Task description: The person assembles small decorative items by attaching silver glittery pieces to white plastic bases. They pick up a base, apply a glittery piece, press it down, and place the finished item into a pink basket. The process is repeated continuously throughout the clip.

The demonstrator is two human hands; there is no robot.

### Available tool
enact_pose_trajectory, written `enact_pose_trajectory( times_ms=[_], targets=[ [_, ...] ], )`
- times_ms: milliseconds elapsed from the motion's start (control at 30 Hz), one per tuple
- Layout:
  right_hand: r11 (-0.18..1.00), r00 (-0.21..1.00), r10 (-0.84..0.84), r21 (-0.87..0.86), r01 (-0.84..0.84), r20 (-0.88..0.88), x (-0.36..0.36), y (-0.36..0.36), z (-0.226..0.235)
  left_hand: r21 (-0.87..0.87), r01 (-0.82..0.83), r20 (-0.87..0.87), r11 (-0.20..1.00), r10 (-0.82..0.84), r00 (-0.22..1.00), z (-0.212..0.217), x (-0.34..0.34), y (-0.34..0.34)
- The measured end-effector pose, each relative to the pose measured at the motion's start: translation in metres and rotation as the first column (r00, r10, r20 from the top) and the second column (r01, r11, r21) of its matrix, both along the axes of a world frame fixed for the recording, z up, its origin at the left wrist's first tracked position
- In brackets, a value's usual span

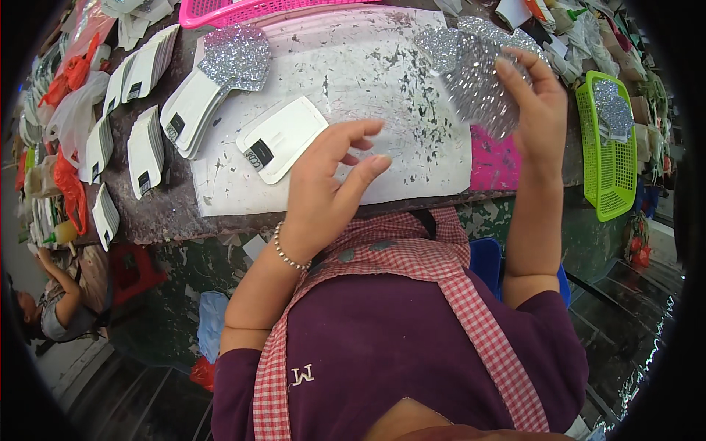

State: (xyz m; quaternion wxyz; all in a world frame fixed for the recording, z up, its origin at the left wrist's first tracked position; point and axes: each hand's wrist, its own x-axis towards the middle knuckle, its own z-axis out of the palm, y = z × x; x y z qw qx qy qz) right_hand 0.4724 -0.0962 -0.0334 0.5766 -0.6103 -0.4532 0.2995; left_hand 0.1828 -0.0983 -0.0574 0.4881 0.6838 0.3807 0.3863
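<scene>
Head view: right hand [540, 103] pinches a silver glitter piece [474, 81] at one o'clock; left hand [327, 184], fingers loosely curled, holds nothing beside a white card [283, 138]; card stacks [147, 140] at ten o'clock suggest much work is done.

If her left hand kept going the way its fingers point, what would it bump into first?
Probably the silver glitter piece held up in the right hand; the left hand points up and rightward across the white sheet, though depth is unclear.

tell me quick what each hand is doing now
left hand: open, empty, fingers spread above the white sheet
right hand: shut on a silver glitter piece
</scene>
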Motion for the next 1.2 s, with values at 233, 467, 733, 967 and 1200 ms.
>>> enact_pose_trajectory(
  times_ms=[233, 467, 733, 967, 1200],
  targets=[
    [0.999, 0.591, -0.004, -0.028, -0.031, -0.807, -0.088, -0.047, -0.024, -0.431, 0.182, 0.307, 0.884, -0.046, 0.951, -0.002, 0.012, 0.007],
    [0.863, 0.618, 0.239, 0.127, -0.488, 0.749, -0.087, -0.046, 0.013, -0.474, 0.266, 0.252, 0.839, -0.16, 0.954, -0.002, -0.013, 0.008],
    [0.727, 0.579, 0.301, 0.21, -0.653, 0.758, -0.095, -0.041, 0.001, -0.717, 0.502, 0.557, 0.483, -0.036, 0.83, 0.007, -0.006, -0.004],
    [0.571, 0.517, 0.235, 0.313, -0.759, 0.823, -0.099, -0.06, 0.003, -0.701, 0.648, 0.691, 0.299, 0.059, 0.721, -0.013, -0.009, -0.022],
    [0.488, 0.531, 0.225, 0.377, -0.787, 0.817, -0.099, -0.07, -0.006, -0.74, 0.646, 0.671, 0.189, 0.125, 0.731, -0.013, -0.005, -0.042]
  ],
)
